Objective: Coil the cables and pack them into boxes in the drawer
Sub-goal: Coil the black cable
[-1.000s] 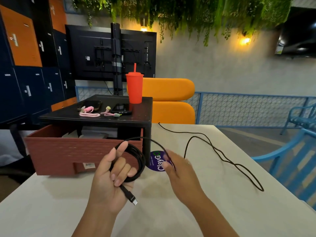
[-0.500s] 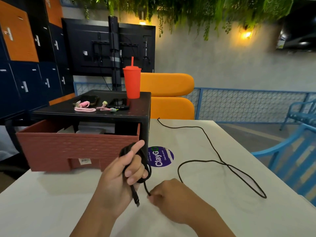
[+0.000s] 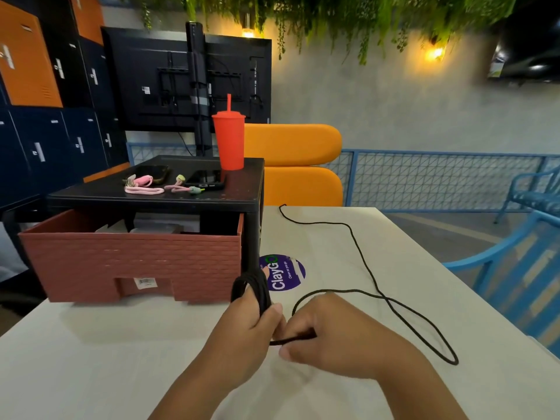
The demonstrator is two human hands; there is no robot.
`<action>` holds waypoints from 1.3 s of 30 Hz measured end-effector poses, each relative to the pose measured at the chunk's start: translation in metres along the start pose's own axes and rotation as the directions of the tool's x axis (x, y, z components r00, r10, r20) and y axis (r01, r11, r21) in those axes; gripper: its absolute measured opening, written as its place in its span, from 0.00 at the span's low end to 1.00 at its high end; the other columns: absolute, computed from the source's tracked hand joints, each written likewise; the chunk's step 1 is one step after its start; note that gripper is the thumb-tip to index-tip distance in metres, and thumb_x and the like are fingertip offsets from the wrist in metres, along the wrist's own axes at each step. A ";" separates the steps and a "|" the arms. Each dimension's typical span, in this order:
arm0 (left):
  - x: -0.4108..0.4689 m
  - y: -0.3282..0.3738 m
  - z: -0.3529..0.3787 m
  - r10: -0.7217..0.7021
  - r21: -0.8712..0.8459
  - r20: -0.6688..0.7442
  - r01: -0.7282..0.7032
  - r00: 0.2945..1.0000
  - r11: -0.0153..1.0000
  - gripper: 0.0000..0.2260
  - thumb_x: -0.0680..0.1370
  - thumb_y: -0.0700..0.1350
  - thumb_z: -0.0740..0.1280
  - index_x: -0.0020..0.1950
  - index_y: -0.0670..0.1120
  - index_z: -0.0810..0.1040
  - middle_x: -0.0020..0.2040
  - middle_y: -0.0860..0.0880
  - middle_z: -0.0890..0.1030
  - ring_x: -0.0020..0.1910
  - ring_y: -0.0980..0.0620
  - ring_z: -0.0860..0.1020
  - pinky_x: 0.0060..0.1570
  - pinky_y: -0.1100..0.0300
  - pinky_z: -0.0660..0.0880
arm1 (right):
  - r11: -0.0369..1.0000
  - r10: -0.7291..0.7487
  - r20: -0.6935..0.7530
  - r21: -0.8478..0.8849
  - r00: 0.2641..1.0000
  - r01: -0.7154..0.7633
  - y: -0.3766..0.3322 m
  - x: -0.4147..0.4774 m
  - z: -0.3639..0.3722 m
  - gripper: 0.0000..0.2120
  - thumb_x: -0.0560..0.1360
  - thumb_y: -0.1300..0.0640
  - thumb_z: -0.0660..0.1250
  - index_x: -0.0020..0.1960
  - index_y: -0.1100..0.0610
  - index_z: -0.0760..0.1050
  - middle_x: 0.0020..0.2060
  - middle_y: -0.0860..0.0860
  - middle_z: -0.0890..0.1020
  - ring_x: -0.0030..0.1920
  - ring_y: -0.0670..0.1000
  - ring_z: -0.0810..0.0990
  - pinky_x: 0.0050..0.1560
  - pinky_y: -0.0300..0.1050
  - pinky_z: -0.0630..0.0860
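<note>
Several loops of cable (image 3: 253,291) stand upright in the left hand (image 3: 242,331), fingers curled round them; the right hand (image 3: 330,334) pinches a sideways strand, slack trailing across the table (image 3: 91,359).

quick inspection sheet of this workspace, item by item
surface: white table, purple sticker on it
job's things: black cable, partly wound into a coil; brown drawer open, pale boxes inside
clutter: red cup and two phones on the black stand
grippers: left hand grips the coil; right hand pinches the strand beside it
cables: loose length snakes over the table to its far edge; pink cables lie on the stand
surroundings: lockers, monitor, orange sofa, blue chair, hanging plants
</note>
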State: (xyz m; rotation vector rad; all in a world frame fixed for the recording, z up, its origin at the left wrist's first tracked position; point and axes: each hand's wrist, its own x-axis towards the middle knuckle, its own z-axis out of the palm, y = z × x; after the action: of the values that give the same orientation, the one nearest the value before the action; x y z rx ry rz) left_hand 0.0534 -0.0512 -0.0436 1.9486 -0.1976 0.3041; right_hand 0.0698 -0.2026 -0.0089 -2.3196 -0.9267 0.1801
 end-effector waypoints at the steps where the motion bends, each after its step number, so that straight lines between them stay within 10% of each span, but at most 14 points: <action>1: 0.000 0.001 0.001 -0.019 -0.061 0.027 0.020 0.999 0.998 0.13 0.79 0.40 0.60 0.44 0.59 0.68 0.31 0.55 0.76 0.31 0.63 0.74 0.41 0.67 0.72 | 0.998 0.000 -0.027 0.069 1.000 0.002 0.000 -0.001 -0.003 0.07 0.70 0.55 0.68 0.34 0.54 0.80 0.28 0.52 0.78 0.30 0.51 0.73 0.34 0.45 0.69; 4: -0.004 0.010 0.004 -0.042 -0.265 0.154 0.082 0.987 0.961 0.07 0.79 0.48 0.59 0.43 0.52 0.73 0.21 0.51 0.70 0.23 0.54 0.68 0.30 0.62 0.68 | 0.953 0.022 -0.227 0.300 0.974 0.048 0.000 -0.002 -0.009 0.10 0.67 0.59 0.74 0.30 0.48 0.80 0.30 0.45 0.82 0.35 0.44 0.80 0.36 0.40 0.74; 6: -0.006 0.013 0.004 -0.057 -0.351 0.234 0.139 0.970 0.926 0.20 0.76 0.61 0.56 0.33 0.49 0.71 0.20 0.52 0.65 0.22 0.54 0.62 0.27 0.63 0.63 | 0.911 0.047 -0.375 0.397 0.926 0.115 0.001 0.000 -0.008 0.12 0.65 0.64 0.75 0.29 0.50 0.79 0.27 0.45 0.80 0.32 0.39 0.78 0.35 0.32 0.73; 11: -0.009 0.013 0.006 0.007 -0.533 0.377 0.210 0.926 0.820 0.27 0.60 0.73 0.67 0.30 0.49 0.68 0.20 0.54 0.60 0.19 0.56 0.57 0.28 0.61 0.64 | 0.917 0.051 -0.532 0.361 0.845 0.171 0.016 0.010 0.001 0.08 0.66 0.55 0.75 0.35 0.46 0.77 0.27 0.39 0.79 0.31 0.38 0.76 0.34 0.28 0.69; 14: -0.012 0.011 0.008 0.054 -0.612 0.419 0.237 0.906 0.755 0.24 0.59 0.69 0.72 0.26 0.51 0.68 0.18 0.55 0.61 0.17 0.57 0.57 0.28 0.61 0.64 | 0.926 -0.028 -0.514 0.309 0.857 0.216 0.022 0.015 0.009 0.16 0.68 0.30 0.60 0.40 0.39 0.79 0.37 0.39 0.80 0.41 0.40 0.78 0.43 0.30 0.71; 18: -0.012 0.012 0.006 0.067 -0.719 0.389 0.257 0.919 0.646 0.23 0.58 0.64 0.76 0.24 0.51 0.68 0.17 0.54 0.61 0.15 0.59 0.59 0.27 0.63 0.68 | 0.844 -0.011 -0.364 0.497 0.932 0.204 0.024 0.018 0.023 0.41 0.66 0.24 0.52 0.41 0.63 0.76 0.34 0.54 0.77 0.39 0.48 0.75 0.44 0.43 0.71; 29: -0.005 0.017 -0.001 -0.224 -0.708 0.287 0.363 0.931 0.606 0.15 0.68 0.48 0.72 0.31 0.42 0.70 0.20 0.50 0.61 0.17 0.56 0.60 0.23 0.62 0.69 | 0.919 -0.028 -0.459 0.337 0.888 0.203 0.020 0.025 0.032 0.31 0.68 0.25 0.49 0.34 0.50 0.73 0.29 0.49 0.74 0.33 0.48 0.70 0.37 0.52 0.70; 33: -0.005 0.017 -0.010 -0.210 -0.716 0.368 0.420 0.906 0.557 0.11 0.65 0.45 0.75 0.30 0.41 0.77 0.18 0.53 0.58 0.15 0.58 0.56 0.19 0.63 0.63 | 0.898 -0.049 -0.442 0.372 0.896 0.233 0.014 0.026 0.034 0.19 0.72 0.33 0.53 0.30 0.40 0.70 0.26 0.42 0.72 0.31 0.42 0.69 0.35 0.38 0.66; 39: 0.003 0.014 -0.014 -0.202 -0.882 0.264 0.321 0.943 0.346 0.14 0.57 0.45 0.80 0.35 0.39 0.81 0.17 0.54 0.58 0.14 0.59 0.58 0.17 0.65 0.62 | 0.925 0.048 -0.474 0.354 0.879 0.141 0.028 0.021 0.016 0.20 0.69 0.35 0.62 0.34 0.52 0.72 0.25 0.45 0.71 0.29 0.42 0.67 0.33 0.35 0.63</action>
State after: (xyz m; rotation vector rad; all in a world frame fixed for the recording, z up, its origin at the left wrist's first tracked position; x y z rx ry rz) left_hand 0.0509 -0.0439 -0.0252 0.8083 -0.0758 -0.1492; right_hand 0.0967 -0.1962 -0.0364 -1.8506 -0.6275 -0.2131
